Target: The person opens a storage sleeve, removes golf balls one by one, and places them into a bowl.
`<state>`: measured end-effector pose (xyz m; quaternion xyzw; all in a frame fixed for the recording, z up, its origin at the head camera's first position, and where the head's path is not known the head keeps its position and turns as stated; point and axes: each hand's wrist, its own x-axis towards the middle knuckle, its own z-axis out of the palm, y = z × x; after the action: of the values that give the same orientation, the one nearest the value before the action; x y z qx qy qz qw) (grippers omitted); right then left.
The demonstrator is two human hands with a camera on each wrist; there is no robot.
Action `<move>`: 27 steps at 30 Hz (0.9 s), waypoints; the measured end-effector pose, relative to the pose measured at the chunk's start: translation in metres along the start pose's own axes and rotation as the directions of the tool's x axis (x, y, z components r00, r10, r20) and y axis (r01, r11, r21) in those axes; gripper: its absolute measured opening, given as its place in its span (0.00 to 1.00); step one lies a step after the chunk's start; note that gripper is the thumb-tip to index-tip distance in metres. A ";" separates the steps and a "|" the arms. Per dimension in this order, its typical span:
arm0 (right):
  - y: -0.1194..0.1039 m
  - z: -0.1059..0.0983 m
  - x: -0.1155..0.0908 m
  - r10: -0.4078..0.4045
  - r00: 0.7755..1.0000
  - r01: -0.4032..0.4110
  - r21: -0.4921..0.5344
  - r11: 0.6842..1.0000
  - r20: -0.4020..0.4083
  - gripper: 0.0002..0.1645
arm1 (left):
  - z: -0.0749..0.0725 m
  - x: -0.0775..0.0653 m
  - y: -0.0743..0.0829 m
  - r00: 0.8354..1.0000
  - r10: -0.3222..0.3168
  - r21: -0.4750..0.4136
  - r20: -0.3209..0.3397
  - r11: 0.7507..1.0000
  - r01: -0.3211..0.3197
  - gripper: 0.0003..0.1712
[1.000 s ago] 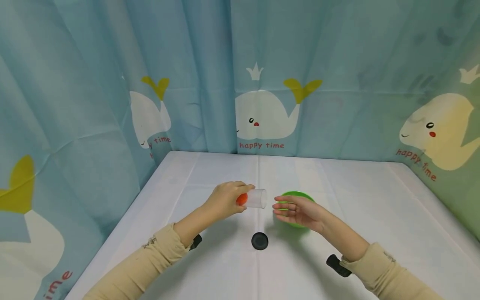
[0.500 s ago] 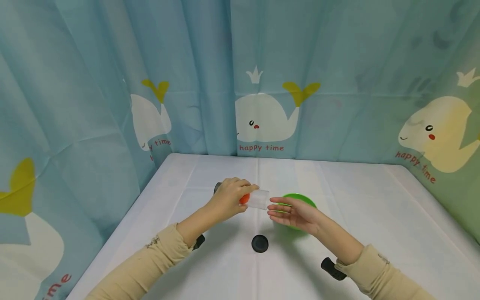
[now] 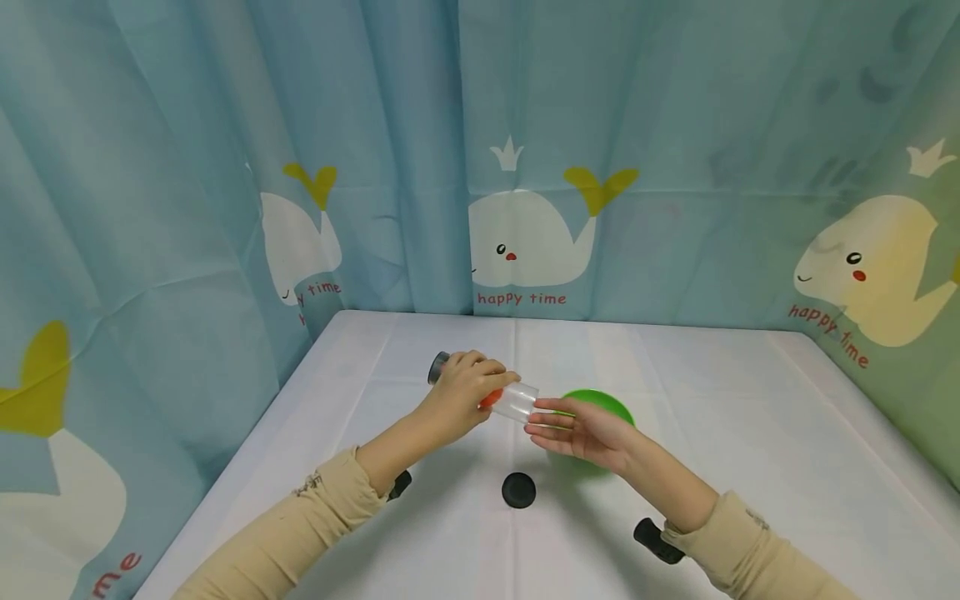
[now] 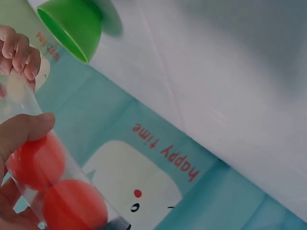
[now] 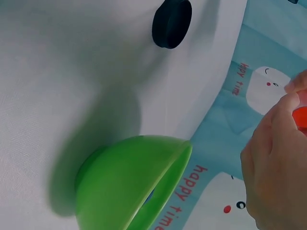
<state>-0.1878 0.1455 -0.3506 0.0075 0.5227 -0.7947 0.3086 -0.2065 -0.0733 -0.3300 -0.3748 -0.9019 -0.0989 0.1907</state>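
Observation:
My left hand [image 3: 457, 398] grips a clear plastic tube [image 3: 519, 402] above the table, fingers over it and thumb below. The tube slants, its dark end [image 3: 438, 367] higher at the left and its clear mouth lower at the right. Inside are orange-red balls; the left wrist view shows one ball [image 4: 37, 163] by the thumb and another ball [image 4: 75, 205] near the dark end. My right hand [image 3: 588, 433] has its fingers extended, palm turned toward the tube, fingertips right at the mouth. A green bowl [image 5: 117, 179] stands below and behind the right hand, partly hidden by it.
A round black lid [image 3: 519, 490] lies on the white table [image 3: 720, 400] nearer to me, between the forearms. Something blue [image 5: 149, 196] shows inside the bowl. A blue curtain [image 3: 405, 125] with whale prints closes off the back and sides.
The right hand has moved left until its fingertips meet the tube's mouth. The left hand has tilted the tube, its dark end rising into view and its mouth dipping.

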 end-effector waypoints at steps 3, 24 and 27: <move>0.000 0.002 0.001 -0.008 1.000 0.008 0.019 1.000 -0.006 0.26 | 0.001 0.000 -0.001 1.000 0.009 0.007 -0.019 1.000 -0.008 0.29; -0.002 0.005 0.001 -0.041 0.997 0.044 0.051 0.998 -0.059 0.25 | -0.001 -0.001 -0.002 0.999 -0.036 -0.019 -0.001 0.999 0.036 0.30; -0.003 0.004 0.000 -0.042 0.998 0.044 0.054 0.998 -0.046 0.25 | -0.001 -0.001 -0.003 0.999 -0.038 -0.036 -0.001 0.999 0.038 0.30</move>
<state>-0.1884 0.1425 -0.3460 0.0228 0.5075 -0.8149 0.2792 -0.2076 -0.0764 -0.3298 -0.3608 -0.9068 -0.1190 0.1827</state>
